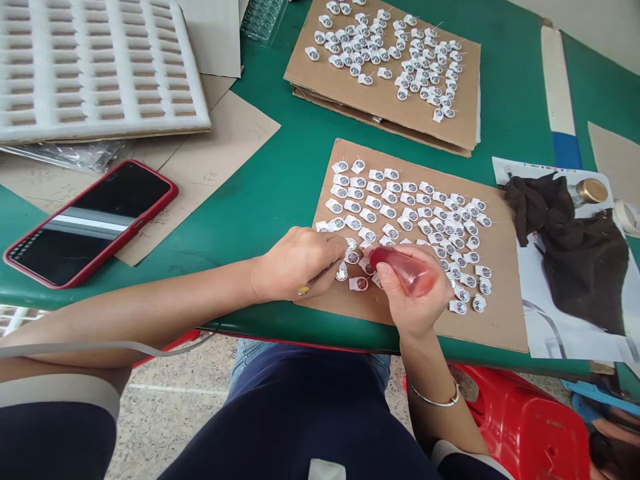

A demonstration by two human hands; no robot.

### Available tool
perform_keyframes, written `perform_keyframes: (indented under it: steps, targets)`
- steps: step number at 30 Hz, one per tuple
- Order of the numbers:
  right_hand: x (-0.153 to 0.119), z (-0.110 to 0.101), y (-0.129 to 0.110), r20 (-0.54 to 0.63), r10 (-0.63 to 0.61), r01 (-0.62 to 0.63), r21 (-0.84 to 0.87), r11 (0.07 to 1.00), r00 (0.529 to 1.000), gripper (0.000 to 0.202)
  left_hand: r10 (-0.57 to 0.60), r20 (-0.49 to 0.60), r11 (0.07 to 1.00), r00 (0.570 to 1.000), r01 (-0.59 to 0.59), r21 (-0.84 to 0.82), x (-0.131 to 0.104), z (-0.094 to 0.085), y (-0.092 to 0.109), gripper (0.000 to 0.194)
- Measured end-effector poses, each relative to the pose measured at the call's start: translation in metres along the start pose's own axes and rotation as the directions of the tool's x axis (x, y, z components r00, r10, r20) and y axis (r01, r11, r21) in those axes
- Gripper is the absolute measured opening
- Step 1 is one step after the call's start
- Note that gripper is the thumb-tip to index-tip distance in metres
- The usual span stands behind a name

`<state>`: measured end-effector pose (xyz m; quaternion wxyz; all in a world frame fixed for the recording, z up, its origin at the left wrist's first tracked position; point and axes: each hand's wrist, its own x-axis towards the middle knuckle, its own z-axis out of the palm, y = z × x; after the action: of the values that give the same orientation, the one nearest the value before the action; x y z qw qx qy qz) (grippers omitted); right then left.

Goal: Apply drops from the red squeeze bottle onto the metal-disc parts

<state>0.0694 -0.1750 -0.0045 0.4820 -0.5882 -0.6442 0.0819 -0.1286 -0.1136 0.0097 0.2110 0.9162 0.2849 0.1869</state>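
My left hand is closed around a slim metal tool, possibly tweezers, with a yellowish spot near its rear end. Its working tip is hidden by my fingers. My right hand grips a translucent red squeeze bottle, tilted with its narrow end toward my left hand. Both hands are over the near left part of a brown cardboard sheet. On that sheet lie many small round silver parts with white tabs, spread in loose rows. Some of them are covered by my hands.
Behind, a cardboard stack bears more such parts. A red-cased phone and a white foam tray lie left. Dark cloths and a gold-lidded jar are at right. A red stool stands below the table edge.
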Motion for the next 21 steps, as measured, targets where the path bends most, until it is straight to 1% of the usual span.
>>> perform_keyframes:
  steps: [9, 12, 16, 21]
  targets:
    - [-0.0016, -0.0005, -0.0003, 0.008, -0.018, 0.018, -0.035, 0.999, 1.0, 0.027, -0.041, 0.033, 0.999, 0.999, 0.041, -0.009, 0.0017, -0.0024, 0.0021, 0.018]
    - [-0.0015, -0.0008, -0.0011, 0.01, -0.015, 0.015, -0.045, 0.999, 1.0, 0.026, -0.046, 0.03, 0.999, 0.998, 0.047, -0.022, 0.0015, -0.003, 0.0014, 0.018]
    - [-0.0006, -0.0008, -0.0016, 0.015, -0.023, 0.023, -0.015, 1.0, 1.0, 0.026, -0.036, 0.02, 0.998, 0.999, 0.037, -0.046, 0.001, -0.0035, 0.0004, 0.017]
    - [-0.0003, -0.0004, -0.0008, 0.015, -0.059, 0.059, -0.011, 0.998, 0.998, 0.028, -0.033, 0.005, 0.999, 0.999, 0.033, -0.039, 0.001, -0.0019, -0.0004, 0.019]
